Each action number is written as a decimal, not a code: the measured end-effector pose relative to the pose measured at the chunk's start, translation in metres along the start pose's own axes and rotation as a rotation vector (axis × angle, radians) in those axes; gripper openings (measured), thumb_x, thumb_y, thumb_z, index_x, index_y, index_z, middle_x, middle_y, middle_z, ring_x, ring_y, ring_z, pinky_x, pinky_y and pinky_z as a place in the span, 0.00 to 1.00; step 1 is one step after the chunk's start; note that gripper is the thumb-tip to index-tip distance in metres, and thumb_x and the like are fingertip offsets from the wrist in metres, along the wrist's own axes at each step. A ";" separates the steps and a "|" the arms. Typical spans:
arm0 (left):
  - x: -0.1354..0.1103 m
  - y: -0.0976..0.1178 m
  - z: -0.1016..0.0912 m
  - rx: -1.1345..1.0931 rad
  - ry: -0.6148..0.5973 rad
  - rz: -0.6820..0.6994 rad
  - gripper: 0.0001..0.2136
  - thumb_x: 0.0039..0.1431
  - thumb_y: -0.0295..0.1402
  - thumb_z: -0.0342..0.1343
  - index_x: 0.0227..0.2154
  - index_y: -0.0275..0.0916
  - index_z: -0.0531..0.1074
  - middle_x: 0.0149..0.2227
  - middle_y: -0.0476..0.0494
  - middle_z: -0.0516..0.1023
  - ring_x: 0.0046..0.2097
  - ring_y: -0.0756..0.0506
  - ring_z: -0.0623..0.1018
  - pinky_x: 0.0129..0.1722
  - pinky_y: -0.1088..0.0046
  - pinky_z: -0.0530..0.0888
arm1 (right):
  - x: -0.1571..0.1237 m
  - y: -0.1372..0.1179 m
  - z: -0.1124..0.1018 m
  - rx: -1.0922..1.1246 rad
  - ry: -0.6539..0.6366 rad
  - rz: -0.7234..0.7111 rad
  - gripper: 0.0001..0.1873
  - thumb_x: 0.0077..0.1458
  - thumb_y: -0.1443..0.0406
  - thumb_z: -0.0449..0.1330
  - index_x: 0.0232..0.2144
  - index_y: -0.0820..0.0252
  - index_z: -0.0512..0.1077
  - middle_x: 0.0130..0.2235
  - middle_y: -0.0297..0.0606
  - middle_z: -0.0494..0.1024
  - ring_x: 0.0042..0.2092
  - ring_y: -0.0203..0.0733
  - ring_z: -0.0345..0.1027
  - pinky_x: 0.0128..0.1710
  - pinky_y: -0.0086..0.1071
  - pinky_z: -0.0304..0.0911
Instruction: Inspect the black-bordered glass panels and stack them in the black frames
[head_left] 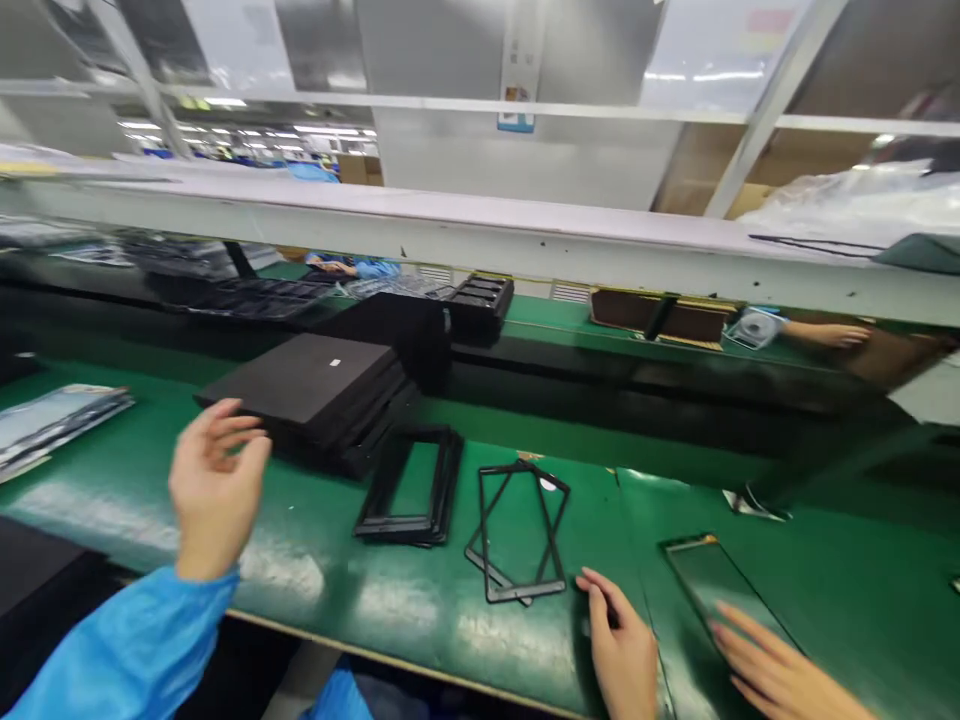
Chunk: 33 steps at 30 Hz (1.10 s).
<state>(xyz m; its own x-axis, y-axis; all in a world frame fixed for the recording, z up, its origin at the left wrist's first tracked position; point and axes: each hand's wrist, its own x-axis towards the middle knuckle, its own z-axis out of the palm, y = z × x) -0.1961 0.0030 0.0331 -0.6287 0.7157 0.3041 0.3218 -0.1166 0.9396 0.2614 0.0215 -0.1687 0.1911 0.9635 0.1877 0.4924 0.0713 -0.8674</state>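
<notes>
Head view: left hand point(217, 490), right hand point(619, 645) open, empty, well apart by the green mat's front edge point(420, 655).

green bench mat point(600, 510) | black foam stack point(300, 390) | stacked black frames point(375, 515) | 1 loose frame point(525, 592) | glass panel point(712, 585)

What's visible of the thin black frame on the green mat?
The thin black frame is a narrow open rectangular outline, plastic or rubber by its look, lying flat on the green mat. Its strips seem to cross in the middle, perhaps two frames overlapped; the view cannot settle that. A small white spot sits near its far end. It lies between a stack of heavier black frames and a hand, whose fingertips are near its near corner; contact cannot be told.
</notes>
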 end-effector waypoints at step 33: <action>-0.104 -0.006 0.166 -0.331 -0.848 -0.404 0.25 0.52 0.32 0.72 0.56 0.42 0.82 0.35 0.47 0.82 0.32 0.47 0.82 0.30 0.74 0.80 | -0.061 -0.050 -0.127 0.114 0.327 0.074 0.24 0.60 0.57 0.70 0.56 0.59 0.79 0.35 0.38 0.84 0.27 0.44 0.79 0.27 0.36 0.78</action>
<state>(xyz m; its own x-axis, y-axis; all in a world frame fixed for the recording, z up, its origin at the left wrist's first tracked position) -0.0152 0.0435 -0.0303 0.1079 0.9843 -0.1400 -0.0996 0.1508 0.9835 0.3327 -0.0734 -0.0782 0.4936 0.8349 0.2436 0.3725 0.0502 -0.9267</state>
